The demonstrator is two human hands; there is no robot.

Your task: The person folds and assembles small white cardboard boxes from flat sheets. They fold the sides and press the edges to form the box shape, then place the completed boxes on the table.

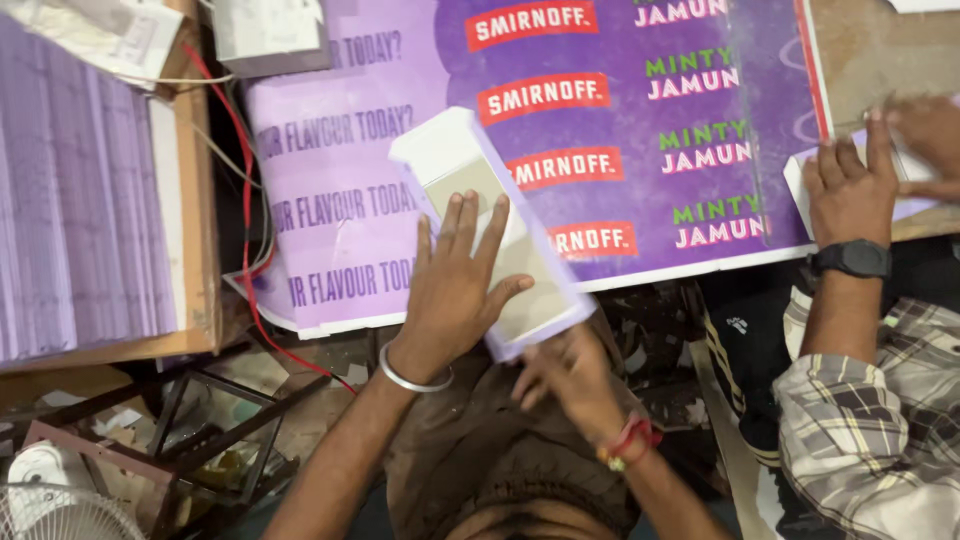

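— Two hands are on it, yes? Tell me how it lies.

— Both of mine. The long white-and-lilac box (490,230) is held up over my lap, in front of the purple printed board (600,150) that lies on the bench (870,50). Its long axis runs on a slant: the far end points up and to the left, the near end comes down to the right, toward my body.

— And your grip?

— My left hand (450,290) lies flat on the open beige face of the box, fingers spread and apart, the palm pressing on it; it is not closed around anything. My right hand (565,375) is under the near lower end. I think it supports that corner, but the box hides the fingers, so I cannot tell if they are closed on it.

— Which hand is nearer to the middle?

— The left one. It covers the middle of the box. The right one meets only the lower end, so the far end stands free.

— Whose hands are at the right?

— Another person's, with a dark wristwatch (852,258) and a checked sleeve (880,400). They press on a white piece at the board's edge, well apart from my box.
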